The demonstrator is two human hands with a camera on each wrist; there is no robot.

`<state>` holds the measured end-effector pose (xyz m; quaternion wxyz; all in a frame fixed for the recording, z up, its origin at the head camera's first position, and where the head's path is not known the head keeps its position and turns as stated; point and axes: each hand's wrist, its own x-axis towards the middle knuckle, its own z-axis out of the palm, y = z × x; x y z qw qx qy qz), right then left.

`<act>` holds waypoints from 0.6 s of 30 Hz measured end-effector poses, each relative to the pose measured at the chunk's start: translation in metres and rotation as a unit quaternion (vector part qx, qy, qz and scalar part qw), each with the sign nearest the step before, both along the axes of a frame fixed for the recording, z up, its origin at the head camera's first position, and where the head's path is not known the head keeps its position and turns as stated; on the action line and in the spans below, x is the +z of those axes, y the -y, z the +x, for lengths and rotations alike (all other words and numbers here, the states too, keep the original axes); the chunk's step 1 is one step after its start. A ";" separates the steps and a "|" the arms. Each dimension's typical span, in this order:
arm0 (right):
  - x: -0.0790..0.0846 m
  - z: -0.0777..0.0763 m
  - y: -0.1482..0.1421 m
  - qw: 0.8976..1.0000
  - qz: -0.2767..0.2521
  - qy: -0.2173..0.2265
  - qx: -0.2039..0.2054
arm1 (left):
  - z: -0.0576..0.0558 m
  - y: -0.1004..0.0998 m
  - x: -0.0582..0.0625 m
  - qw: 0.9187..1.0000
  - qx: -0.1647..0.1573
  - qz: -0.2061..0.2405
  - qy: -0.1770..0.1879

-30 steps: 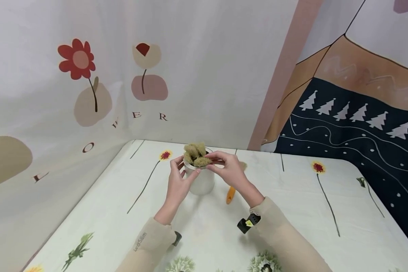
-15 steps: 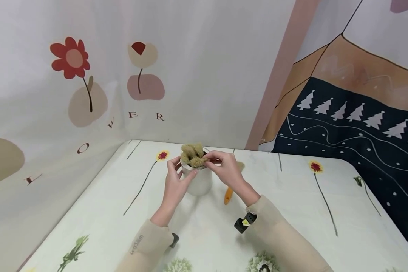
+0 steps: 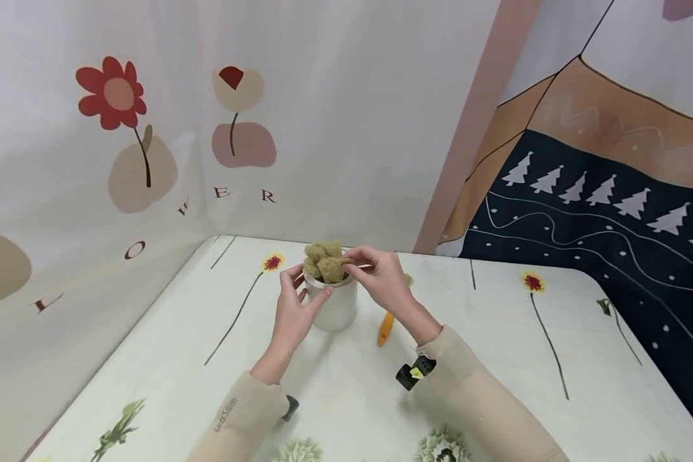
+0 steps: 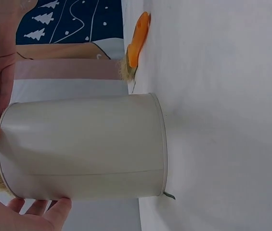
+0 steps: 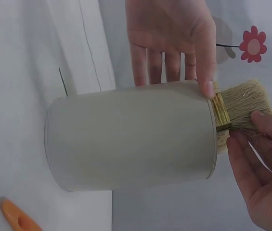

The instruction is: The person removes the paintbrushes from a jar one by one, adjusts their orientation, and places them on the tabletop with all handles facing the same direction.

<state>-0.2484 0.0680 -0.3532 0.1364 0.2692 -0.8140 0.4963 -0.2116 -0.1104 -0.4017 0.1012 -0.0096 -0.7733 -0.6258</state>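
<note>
A plain off-white cylindrical can (image 3: 336, 313) stands upright on the table with several paintbrushes in it, bristles up. My left hand (image 3: 292, 314) grips the can at its rim, thumb on the near side and fingers round the left side. In the right wrist view, one paintbrush (image 5: 244, 103) shows pale bristles and a gold metal band just above the rim. My right hand (image 3: 381, 279) pinches bristles of a paintbrush between thumb and fingers at the rim's right side. The brush handles are hidden inside the can.
Another paintbrush with an orange handle (image 3: 385, 329) lies on the table just right of the can, partly behind my right forearm. The flower-printed cloth (image 3: 485, 385) covers the table. A printed curtain (image 3: 335, 128) hangs behind its far edge.
The front brush's bristles have turned from lying sideways to a broader, more upright face under my right fingers. My left hand keeps its grip on the can. The head view has shifted slightly.
</note>
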 end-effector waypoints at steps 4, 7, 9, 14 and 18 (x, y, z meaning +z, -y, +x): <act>0.002 -0.002 0.000 1.000 -0.011 0.000 -0.010 | -0.001 0.000 0.000 1.000 -0.003 -0.001 0.003; 0.004 -0.003 -0.002 1.000 -0.025 -0.002 -0.016 | -0.002 0.000 0.000 1.000 -0.003 -0.004 0.001; 0.007 -0.003 -0.004 0.999 -0.039 -0.002 -0.018 | -0.002 0.000 0.000 1.000 -0.002 -0.005 0.001; 0.019 -0.004 -0.011 0.996 -0.092 -0.009 -0.019 | -0.001 0.001 0.002 1.000 0.002 -0.008 0.008; 0.032 -0.004 -0.019 0.989 -0.144 -0.018 -0.018 | -0.002 0.002 0.003 1.000 0.001 -0.013 0.012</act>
